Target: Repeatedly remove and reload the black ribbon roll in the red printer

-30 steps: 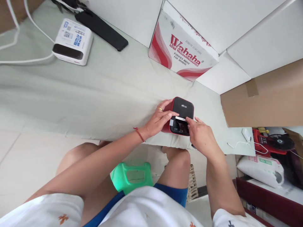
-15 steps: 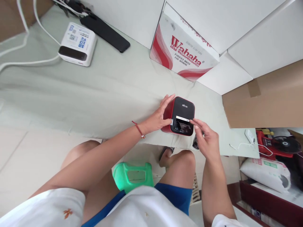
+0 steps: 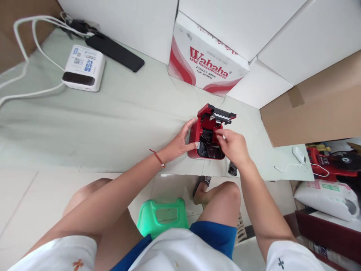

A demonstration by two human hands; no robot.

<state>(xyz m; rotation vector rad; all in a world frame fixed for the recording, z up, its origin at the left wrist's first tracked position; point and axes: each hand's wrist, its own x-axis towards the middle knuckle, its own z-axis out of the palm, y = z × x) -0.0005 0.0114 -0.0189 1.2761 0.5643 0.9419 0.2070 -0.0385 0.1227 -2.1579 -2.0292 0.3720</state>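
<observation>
A small red and black label printer (image 3: 203,124) stands near the front edge of the cloth-covered table (image 3: 121,113), its lid tipped up and back. My left hand (image 3: 180,142) grips the printer's left side, fingers curled round the casing. My right hand (image 3: 232,146) reaches into the open compartment from the right, its fingers pinched together on something I cannot make out inside.
A white device (image 3: 83,68) with cables and a black flat object (image 3: 114,50) lie at the back left. A Wahaha carton (image 3: 205,66), white boxes and a brown cardboard box (image 3: 313,109) line the back and right. A green stool (image 3: 162,218) stands between my knees.
The printer's lid, closed before, now stands open. My right hand moved from the front slot into the open compartment. My left hand stayed on the printer's side.
</observation>
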